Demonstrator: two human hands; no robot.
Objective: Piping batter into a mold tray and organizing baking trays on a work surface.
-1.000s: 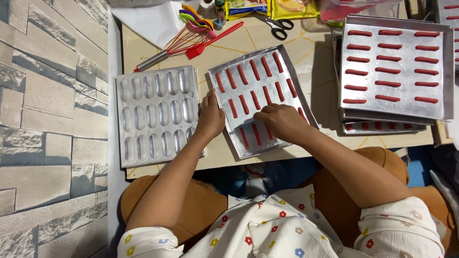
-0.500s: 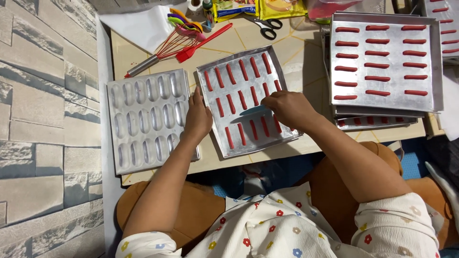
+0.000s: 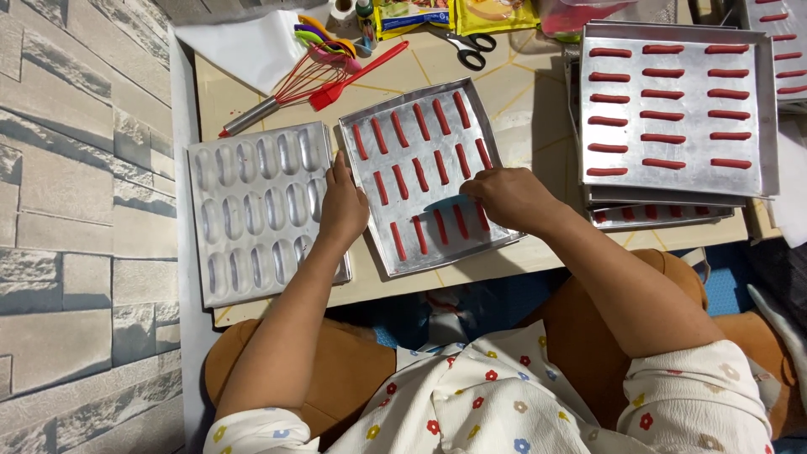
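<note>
A silver baking tray (image 3: 471, 109) with rows of red dough strips (image 3: 418, 174) lies tilted in the middle of the low table. My left hand (image 3: 343, 204) rests against its left edge, fingers curled on the rim. My right hand (image 3: 508, 195) lies over the lower right part of the tray, fingertips touching the strips near the middle; whether it pinches one is hidden. An empty silver mould tray (image 3: 252, 210) with oval hollows sits just left of my left hand.
A stack of filled trays (image 3: 672, 109) stands at the right. At the back lie a red-handled whisk (image 3: 282, 92), a red spatula (image 3: 357, 76), coloured measuring spoons (image 3: 324, 34), scissors (image 3: 466, 42), yellow packets (image 3: 496, 13) and white paper (image 3: 244, 46). A stone-pattern wall (image 3: 76, 210) runs along the left.
The view has shifted slightly. My right hand slid a little leftward across the strips on the middle tray; my left hand stays on the tray's left rim.
</note>
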